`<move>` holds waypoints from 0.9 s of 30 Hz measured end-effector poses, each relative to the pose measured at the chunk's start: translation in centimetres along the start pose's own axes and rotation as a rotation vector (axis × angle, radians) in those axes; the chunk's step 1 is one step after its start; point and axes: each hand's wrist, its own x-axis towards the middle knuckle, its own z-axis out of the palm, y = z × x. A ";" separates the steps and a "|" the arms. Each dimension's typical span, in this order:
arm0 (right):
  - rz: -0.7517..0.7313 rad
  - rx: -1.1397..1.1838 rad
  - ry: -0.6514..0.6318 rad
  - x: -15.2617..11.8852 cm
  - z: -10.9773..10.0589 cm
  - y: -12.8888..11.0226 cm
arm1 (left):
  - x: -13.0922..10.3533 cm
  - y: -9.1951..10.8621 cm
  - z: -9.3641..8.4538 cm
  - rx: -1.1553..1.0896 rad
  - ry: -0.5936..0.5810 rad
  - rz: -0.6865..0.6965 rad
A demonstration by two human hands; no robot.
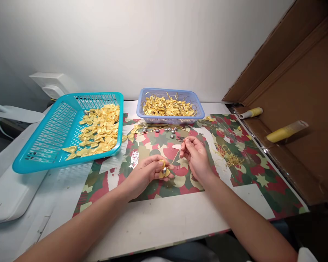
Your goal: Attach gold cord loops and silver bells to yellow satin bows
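My left hand (150,171) pinches a yellow ribbon bow (162,175) between thumb and fingers. A small silver bell (164,170) sits at the bow's middle. From the bow a thin yellow cord (175,157) runs up to my right hand (195,154), whose closed fingertips grip its other end. Dark pointed blades (180,138) show just beyond the right fingers; whether that hand also holds them I cannot tell. Several loose silver bells (172,136) lie on the patterned mat behind my hands, beside thin gold strands (164,126).
At left stands a turquoise basket (68,128) with yellow bows (99,127). A blue basket (169,118) holding bows with gold ties is at the back. Cord scraps (229,155) lie right on the mat (262,180). A cardboard wall (297,91) bounds the right, with yellow tubes (286,131).
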 end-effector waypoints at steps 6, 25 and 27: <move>0.014 0.036 0.050 0.2 -0.1 0.0 | -0.1 -0.2 -0.4 0.016 -0.008 -0.041; 0.043 0.127 0.119 1.1 -0.7 0.0 | -0.3 -0.3 -0.2 0.047 -0.102 0.013; 0.038 0.143 0.130 1.3 -0.8 -0.1 | -0.4 -0.1 0.0 0.088 -0.116 0.047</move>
